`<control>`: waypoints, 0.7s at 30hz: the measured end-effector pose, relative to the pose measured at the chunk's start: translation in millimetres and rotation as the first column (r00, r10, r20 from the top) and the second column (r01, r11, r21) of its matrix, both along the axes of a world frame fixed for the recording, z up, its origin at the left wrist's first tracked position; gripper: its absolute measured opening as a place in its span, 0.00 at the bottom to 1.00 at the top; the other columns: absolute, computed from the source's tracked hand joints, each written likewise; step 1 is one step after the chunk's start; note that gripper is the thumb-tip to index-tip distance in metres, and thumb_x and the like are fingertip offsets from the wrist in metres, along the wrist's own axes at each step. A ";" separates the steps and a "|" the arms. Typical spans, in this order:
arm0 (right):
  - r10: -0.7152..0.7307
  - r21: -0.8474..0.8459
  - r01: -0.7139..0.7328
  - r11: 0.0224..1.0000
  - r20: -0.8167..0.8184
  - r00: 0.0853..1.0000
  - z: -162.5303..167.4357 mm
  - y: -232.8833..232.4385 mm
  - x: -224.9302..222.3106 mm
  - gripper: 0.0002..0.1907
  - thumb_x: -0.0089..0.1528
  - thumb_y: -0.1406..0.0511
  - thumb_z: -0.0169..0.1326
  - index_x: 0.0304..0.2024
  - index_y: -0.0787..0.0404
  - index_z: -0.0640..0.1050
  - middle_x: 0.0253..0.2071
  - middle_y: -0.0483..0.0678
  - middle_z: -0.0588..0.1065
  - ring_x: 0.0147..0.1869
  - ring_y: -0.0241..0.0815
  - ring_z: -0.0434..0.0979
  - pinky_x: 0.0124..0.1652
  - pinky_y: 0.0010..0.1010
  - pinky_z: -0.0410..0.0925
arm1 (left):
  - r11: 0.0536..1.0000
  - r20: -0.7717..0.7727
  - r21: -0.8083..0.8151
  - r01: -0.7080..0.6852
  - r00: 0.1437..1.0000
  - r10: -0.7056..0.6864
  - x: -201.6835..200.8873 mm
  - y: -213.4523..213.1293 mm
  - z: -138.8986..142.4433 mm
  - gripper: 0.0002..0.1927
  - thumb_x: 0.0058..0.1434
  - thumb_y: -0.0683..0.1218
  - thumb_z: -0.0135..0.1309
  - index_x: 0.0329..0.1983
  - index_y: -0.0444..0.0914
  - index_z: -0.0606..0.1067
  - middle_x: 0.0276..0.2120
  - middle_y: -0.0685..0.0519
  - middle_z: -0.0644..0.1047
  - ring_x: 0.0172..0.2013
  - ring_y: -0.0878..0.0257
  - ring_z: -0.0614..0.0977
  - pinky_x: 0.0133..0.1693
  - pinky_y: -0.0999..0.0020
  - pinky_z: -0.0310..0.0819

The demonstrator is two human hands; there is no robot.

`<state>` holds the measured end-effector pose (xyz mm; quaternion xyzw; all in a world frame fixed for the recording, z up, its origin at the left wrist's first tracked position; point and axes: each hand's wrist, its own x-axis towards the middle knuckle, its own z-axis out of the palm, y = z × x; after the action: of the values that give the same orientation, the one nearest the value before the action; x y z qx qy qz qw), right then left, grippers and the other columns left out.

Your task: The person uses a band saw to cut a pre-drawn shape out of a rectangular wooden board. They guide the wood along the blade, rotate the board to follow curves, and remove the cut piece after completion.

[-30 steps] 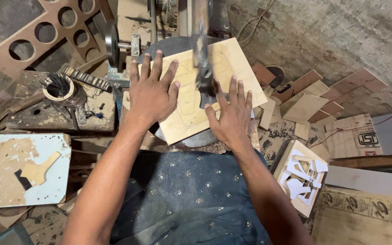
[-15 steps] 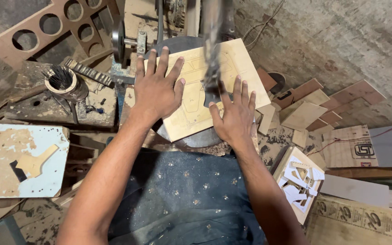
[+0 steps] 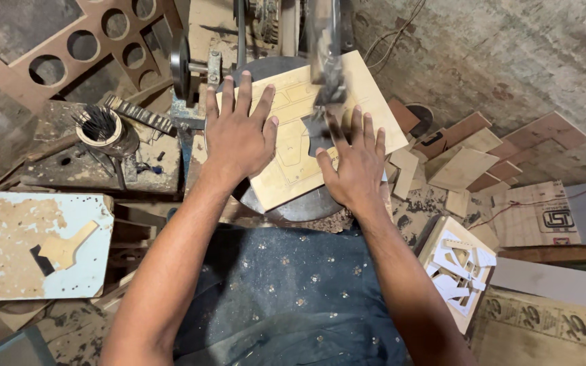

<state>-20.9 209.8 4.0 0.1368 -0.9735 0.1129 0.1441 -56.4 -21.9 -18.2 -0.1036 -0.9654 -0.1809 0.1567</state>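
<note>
1. On the round saw table (image 3: 306, 207) lies a pale plywood panel (image 3: 367, 102), turned at a slant so its long axis runs from the near-left corner up to the far-right corner

2. Just left of the blade assembly (image 3: 327, 64), the left hand (image 3: 239, 135) rests flat on the panel, fingers spread and pointing away from the body; it grips nothing, only presses down

3. Near side of the blade assembly and slightly right of it, the right hand (image 3: 354, 166) also lies open and flat on the panel, fingers fanned toward the blade

4. Between the two hands sits the pencilled outline (image 3: 293, 146) drawn on the panel, and a dark cut-out notch (image 3: 317, 129) shows right below the blurred blade assembly

5. Of the two hands the right one is nearer the blade; its fingertips reach almost to the notch, whereas the left stays off to the side, over the panel's left edge

6. Left of the blade assembly, well apart from the panel, a round tin of dark rods (image 3: 100, 129) stands on a cluttered bench (image 3: 55, 166)

7. Right of the blade assembly, offcuts of board (image 3: 469, 166) lie heaped on the ground, with a white fretwork piece (image 3: 459, 268) nearer the person's right elbow
</note>
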 end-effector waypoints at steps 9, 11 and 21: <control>0.013 0.055 -0.012 0.998 -0.011 1.000 -4.6 2.4 -9.3 0.35 0.65 0.49 0.48 0.72 0.53 0.68 0.76 0.71 0.53 0.80 0.71 0.49 0.72 0.62 0.39 | 1.000 0.021 -0.002 -0.013 1.000 0.013 0.3 -0.2 3.1 0.31 0.71 0.58 0.34 0.76 0.45 0.61 0.75 0.37 0.53 0.74 0.36 0.50 0.69 0.35 0.28; 0.012 0.044 -0.011 0.999 -0.014 1.000 -5.4 3.2 -10.5 0.35 0.64 0.49 0.48 0.72 0.54 0.69 0.76 0.71 0.53 0.80 0.70 0.49 0.73 0.61 0.39 | 1.000 0.014 -0.018 -0.018 1.000 0.019 0.2 0.2 3.9 0.31 0.71 0.58 0.34 0.76 0.45 0.61 0.75 0.37 0.52 0.74 0.36 0.50 0.69 0.35 0.27; 0.009 0.032 -0.009 0.999 0.014 1.000 -3.2 4.2 -14.6 0.36 0.63 0.50 0.49 0.73 0.49 0.68 0.76 0.69 0.53 0.79 0.69 0.48 0.72 0.61 0.39 | 0.999 -0.001 -0.013 -0.032 0.999 0.032 -6.0 2.7 -1.5 0.31 0.71 0.57 0.35 0.76 0.45 0.62 0.75 0.37 0.53 0.74 0.35 0.50 0.70 0.35 0.26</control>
<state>-35.5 214.0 0.8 0.1428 -0.9755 0.0988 0.1347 -62.4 -19.2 -19.7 -0.0893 -0.9680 -0.1719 0.1595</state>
